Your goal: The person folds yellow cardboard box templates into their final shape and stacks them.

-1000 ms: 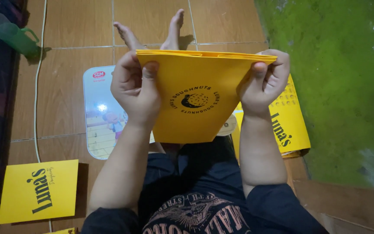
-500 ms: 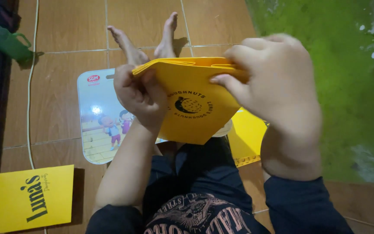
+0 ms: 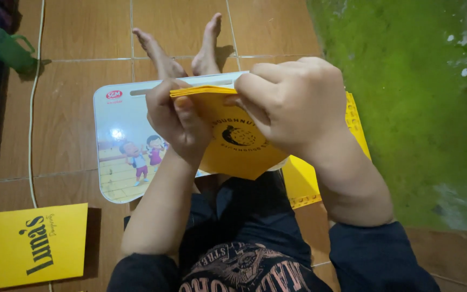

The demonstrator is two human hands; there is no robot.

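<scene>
**Right hand now over the top of the yellow box blank**

Sitting on brown floor tiles [image 3: 71,108], legs out, folded yellow cardboard piece [image 3: 233,151] held up above the lap, over a white lap board with a cartoon print [image 3: 122,135]. Left hand [image 3: 177,121] pinching the left top corner, thumb in front, fingers curled behind, closed tight on the card. Right hand [image 3: 293,105] no longer gripping the far right corner like a second ago; swung across and now draped over the top edge, fingers curled down onto the front face near the round black logo. Closed on the card too, though exact finger grip underneath hard to tell. Looks like pressing or folding along that top edge. More yellow sheets [image 3: 304,178] lying flat just right of the lap, another yellow printed sheet [image 3: 33,246] on the floor far left. Green wall [image 3: 417,97] on the right.
</scene>
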